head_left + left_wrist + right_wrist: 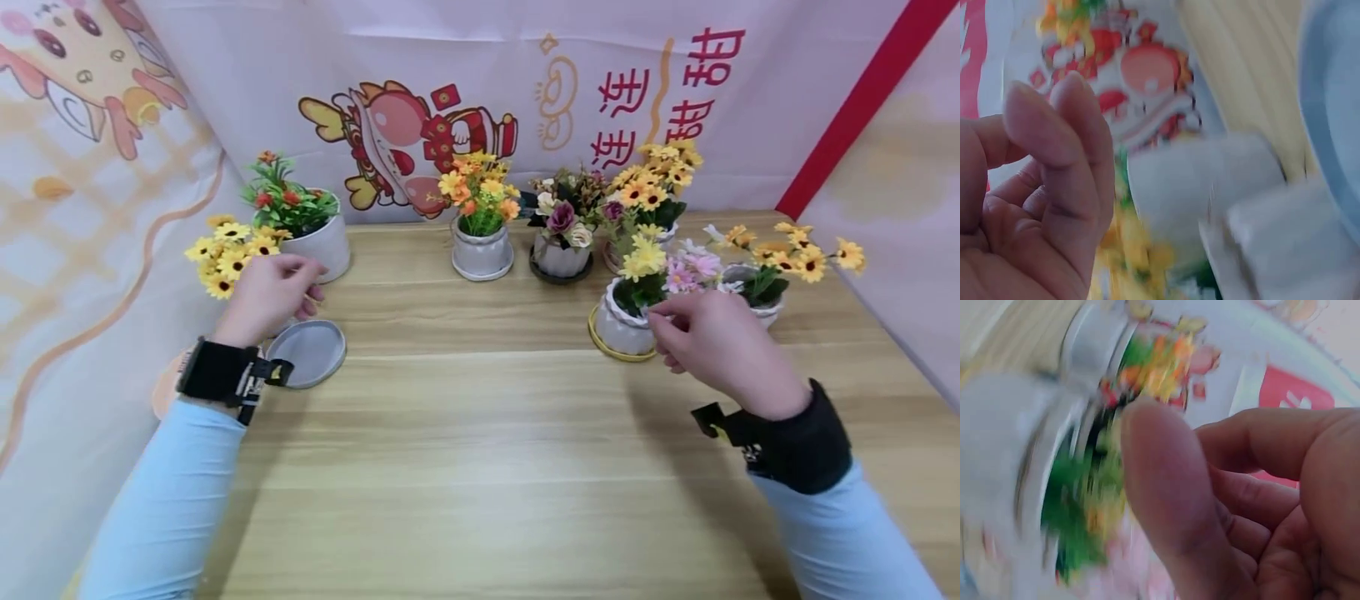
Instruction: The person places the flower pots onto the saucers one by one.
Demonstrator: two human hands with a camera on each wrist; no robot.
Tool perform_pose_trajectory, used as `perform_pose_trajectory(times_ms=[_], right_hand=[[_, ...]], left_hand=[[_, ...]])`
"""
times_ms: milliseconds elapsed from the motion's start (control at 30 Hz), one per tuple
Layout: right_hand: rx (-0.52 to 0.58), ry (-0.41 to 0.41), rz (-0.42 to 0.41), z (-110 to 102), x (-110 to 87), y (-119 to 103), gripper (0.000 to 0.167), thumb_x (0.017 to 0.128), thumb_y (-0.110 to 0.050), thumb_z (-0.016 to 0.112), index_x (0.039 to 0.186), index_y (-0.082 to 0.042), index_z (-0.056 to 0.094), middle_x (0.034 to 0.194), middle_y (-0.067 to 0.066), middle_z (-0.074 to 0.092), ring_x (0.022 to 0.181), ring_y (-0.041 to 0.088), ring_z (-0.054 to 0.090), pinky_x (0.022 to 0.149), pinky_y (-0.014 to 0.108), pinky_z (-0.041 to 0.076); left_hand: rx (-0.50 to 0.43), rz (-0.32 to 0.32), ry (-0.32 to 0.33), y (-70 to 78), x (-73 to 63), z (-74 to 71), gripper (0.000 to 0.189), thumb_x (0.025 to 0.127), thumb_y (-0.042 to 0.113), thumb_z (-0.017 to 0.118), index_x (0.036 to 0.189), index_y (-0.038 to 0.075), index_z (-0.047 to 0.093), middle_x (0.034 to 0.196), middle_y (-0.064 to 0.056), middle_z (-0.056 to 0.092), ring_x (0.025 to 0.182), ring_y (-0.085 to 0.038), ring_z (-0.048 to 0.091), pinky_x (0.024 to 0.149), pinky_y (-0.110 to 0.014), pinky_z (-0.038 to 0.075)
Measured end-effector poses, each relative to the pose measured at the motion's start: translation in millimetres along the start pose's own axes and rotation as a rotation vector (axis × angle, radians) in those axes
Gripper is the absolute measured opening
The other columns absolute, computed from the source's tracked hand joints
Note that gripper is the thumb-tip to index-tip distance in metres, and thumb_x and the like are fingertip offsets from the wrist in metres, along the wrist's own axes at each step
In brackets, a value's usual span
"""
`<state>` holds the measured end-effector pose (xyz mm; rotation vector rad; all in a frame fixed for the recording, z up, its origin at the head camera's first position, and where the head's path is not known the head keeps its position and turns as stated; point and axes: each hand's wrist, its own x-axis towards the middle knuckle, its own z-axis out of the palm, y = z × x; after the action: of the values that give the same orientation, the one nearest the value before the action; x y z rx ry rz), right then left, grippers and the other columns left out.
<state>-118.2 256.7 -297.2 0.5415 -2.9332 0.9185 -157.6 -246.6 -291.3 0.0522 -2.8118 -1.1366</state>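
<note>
Hovering by the yellow dark-centred flowers [234, 260], the left hand [273, 296] shows a narrow, loosely curled grip, nothing seen in it. Flowers' base hidden behind it in the head view; round grey saucer [322, 354] near, on the light wood-grain worktop [450, 450]. Right hand [712, 342], likewise narrow and seemingly unladen, lies at the white scalloped pot [624, 325] on a yellow saucer [622, 353]; contact cannot be told. Step judged: placing or adjusting pots, between holds; any fresh hold calls for spreading the fingers.

Around: white cylindrical pot [322, 247] with red-flowered greenery crowds the left side; pink flowers [690, 271] crowd the right. White pot [482, 250] with orange flowers stands farther back.
</note>
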Motion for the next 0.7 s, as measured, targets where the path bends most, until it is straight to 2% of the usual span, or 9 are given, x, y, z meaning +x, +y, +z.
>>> perform_pose_trajectory(times_ms=[167, 333, 433, 533, 700], right_hand=[[0.128, -0.084, -0.045, 36.2, 24.2, -27.5, 0.023, 0.1, -0.013, 0.055, 0.107, 0.001, 0.073, 0.064, 0.0, 0.064, 0.055, 0.013, 0.063, 0.05, 0.026, 0.054], [0.25, -0.226, -0.084, 92.0, 63.6, -64.1, 0.023, 0.099, -0.012, 0.059, 0.114, 0.001, 0.071, 0.068, 0.007, 0.068, 0.054, 0.015, 0.064, 0.051, 0.028, 0.057], [0.291, -0.291, -0.113, 128.7, 91.2, -89.2, 0.023, 0.099, -0.012, 0.06, 0.115, 0.001, 0.071, 0.068, 0.007, 0.068, 0.052, 0.015, 0.064, 0.051, 0.028, 0.057], [0.337, -0.333, -0.106, 162.3, 116.1, -116.8, 0.025, 0.099, -0.013, 0.059, 0.118, 0.001, 0.069, 0.068, 0.005, 0.069, 0.053, 0.015, 0.065, 0.051, 0.027, 0.057], [0.44, -0.399, -0.061, 206.8, 146.8, -164.0, 0.037, 0.1, -0.013, 0.058, 0.135, -0.002, 0.058, 0.071, 0.011, 0.071, 0.056, 0.019, 0.067, 0.052, 0.027, 0.057]], left_hand=[[-0.033, -0.04, 0.078, -21.3, -12.6, -33.8, 0.041, 0.103, 0.034, 0.051, 0.111, -0.003, 0.067, 0.07, -0.003, 0.067, 0.053, -0.015, 0.064, 0.049, -0.03, 0.058], [-0.084, -0.075, 0.123, -36.5, -30.3, -55.9, 0.041, 0.103, 0.032, 0.051, 0.113, -0.006, 0.064, 0.069, 0.0, 0.067, 0.054, -0.014, 0.063, 0.049, -0.027, 0.057], [-0.142, -0.101, 0.143, -45.3, -41.5, -61.4, 0.042, 0.102, 0.033, 0.054, 0.114, -0.005, 0.065, 0.069, -0.001, 0.068, 0.054, -0.014, 0.062, 0.048, -0.027, 0.056], [-0.178, -0.11, 0.151, -56.1, -52.2, -63.6, 0.041, 0.101, 0.033, 0.056, 0.114, -0.004, 0.067, 0.069, -0.002, 0.068, 0.054, -0.014, 0.062, 0.047, -0.027, 0.055], [-0.18, -0.158, 0.179, -77.7, -61.2, -63.7, 0.043, 0.101, 0.034, 0.056, 0.116, -0.005, 0.066, 0.069, 0.0, 0.069, 0.054, -0.011, 0.064, 0.048, -0.027, 0.057]])
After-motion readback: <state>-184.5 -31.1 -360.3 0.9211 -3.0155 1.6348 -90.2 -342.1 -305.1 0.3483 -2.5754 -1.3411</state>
